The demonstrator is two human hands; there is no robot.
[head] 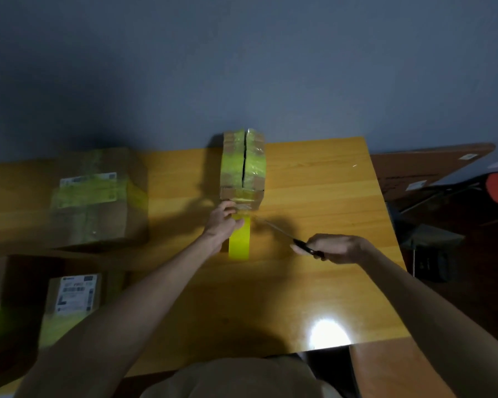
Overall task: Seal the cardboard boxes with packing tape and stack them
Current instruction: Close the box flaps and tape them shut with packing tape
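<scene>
Far left, below counter level: lower box (pixel 72 297), shipping label up, yellow tape across it. It looks closed; what it rests on is not clear. Above it, on the counter (pixel 314 282): large box (pixel 98 196), labelled, banded with yellow tape, flaps shut. Judged sealed. These two lie apart, not stacked.

Centre, at the counter's far edge: centre box (pixel 243 165), narrow, wrapped in yellow and clear tape, yet a dark gap runs along its top seam between the flaps. Judged not sealed.

Just in front of it: my left hand (pixel 223 221), fingers (pixel 230 206) and thumb curled on the top of the tape roll (pixel 239 239), which stands on edge against the box's near face. Tape appears to run from the roll onto that face; blur prevents certainty.

Right of the roll: my right hand (pixel 338 248), fingers clamped together round the dark handle of a knife (pixel 276 229), blade aimed at the strip beside the roll. Contact with the tape cannot be confirmed.

Status: two boxes done, one in progress at the cutting step. Outstanding, in my judgement: sever the strip, press it down, close the top gap, then stack all three
</scene>
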